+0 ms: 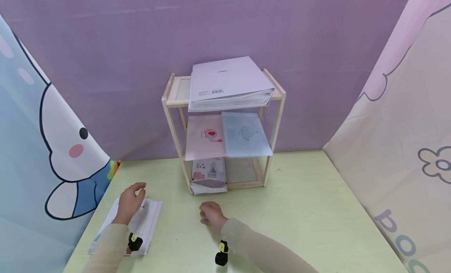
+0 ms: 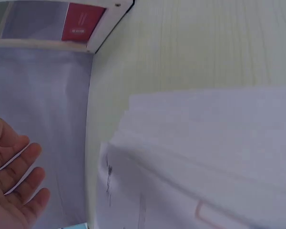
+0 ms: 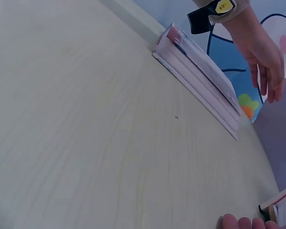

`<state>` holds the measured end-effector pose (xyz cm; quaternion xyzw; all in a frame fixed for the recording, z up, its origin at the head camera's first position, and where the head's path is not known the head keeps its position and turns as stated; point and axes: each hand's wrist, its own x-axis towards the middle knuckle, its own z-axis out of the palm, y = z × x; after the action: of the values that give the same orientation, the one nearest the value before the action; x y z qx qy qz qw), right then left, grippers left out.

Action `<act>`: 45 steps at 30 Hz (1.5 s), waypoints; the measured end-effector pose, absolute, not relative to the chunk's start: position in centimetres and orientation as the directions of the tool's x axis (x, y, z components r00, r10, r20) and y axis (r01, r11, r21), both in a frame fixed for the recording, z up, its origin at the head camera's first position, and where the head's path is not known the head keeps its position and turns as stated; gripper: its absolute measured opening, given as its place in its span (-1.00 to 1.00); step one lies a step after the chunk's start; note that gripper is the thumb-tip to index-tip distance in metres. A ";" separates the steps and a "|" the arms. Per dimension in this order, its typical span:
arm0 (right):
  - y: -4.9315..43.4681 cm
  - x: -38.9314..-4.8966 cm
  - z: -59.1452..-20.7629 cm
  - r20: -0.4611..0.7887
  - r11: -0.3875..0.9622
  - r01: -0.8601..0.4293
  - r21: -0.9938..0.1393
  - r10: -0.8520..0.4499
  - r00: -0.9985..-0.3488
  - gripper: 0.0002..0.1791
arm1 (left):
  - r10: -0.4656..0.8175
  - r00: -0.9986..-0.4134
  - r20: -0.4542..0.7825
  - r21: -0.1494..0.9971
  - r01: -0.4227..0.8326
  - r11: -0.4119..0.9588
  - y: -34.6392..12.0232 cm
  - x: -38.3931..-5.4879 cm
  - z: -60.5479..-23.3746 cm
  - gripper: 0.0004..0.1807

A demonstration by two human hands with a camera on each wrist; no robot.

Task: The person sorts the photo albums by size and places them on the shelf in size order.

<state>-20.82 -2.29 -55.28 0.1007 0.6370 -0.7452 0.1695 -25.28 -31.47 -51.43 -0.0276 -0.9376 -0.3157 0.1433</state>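
Note:
My left hand [image 1: 130, 202] hovers over a stack of white booklets [image 1: 151, 222] at the left of the table, fingers loosely bent and apart. In the left wrist view, nothing lies between the fingers of that hand [image 2: 16, 179], and the stack [image 2: 195, 138] fans out in uneven layers beside it. The right hand [image 1: 213, 216] is held near the table in front of a small wooden rack [image 1: 276, 120], its fingers loosely curled around nothing. Only the fingertips of the right hand [image 3: 245, 223] show at the bottom of the right wrist view.
On the rack's top tier lies a thick white stack of booklets [image 1: 229, 79]. Pink [image 1: 204, 142] and blue [image 1: 246, 138] booklets lie side by side on the middle tier. A printed booklet [image 1: 209, 173] occupies the bottom left. Purple cloth [image 1: 105, 69] hangs behind the table [image 1: 303, 210].

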 end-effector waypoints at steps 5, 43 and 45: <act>-3.3 -21.1 -54.7 -0.380 -0.139 0.401 -0.905 -0.157 -0.912 -0.54 | -0.100 -0.955 0.281 0.556 0.077 0.827 -33.2 -25.2 -51.1 -0.68; -10.4 -20.5 -53.9 -0.490 -0.248 0.592 -0.767 -0.370 -0.789 -0.77 | -0.348 -0.885 -0.309 0.552 -0.465 0.692 -40.6 -25.3 -54.1 -0.31; -10.6 -20.4 -54.2 -0.484 -0.259 0.588 -0.766 -0.370 -0.793 -0.80 | -0.332 -0.896 -0.295 0.545 -0.443 0.711 -40.5 -25.2 -54.1 -0.32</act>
<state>-20.44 -10.64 -54.16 0.1033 0.5271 -0.7865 0.3047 -25.24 -40.48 -54.05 0.2103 -0.9209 -0.3163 -0.0881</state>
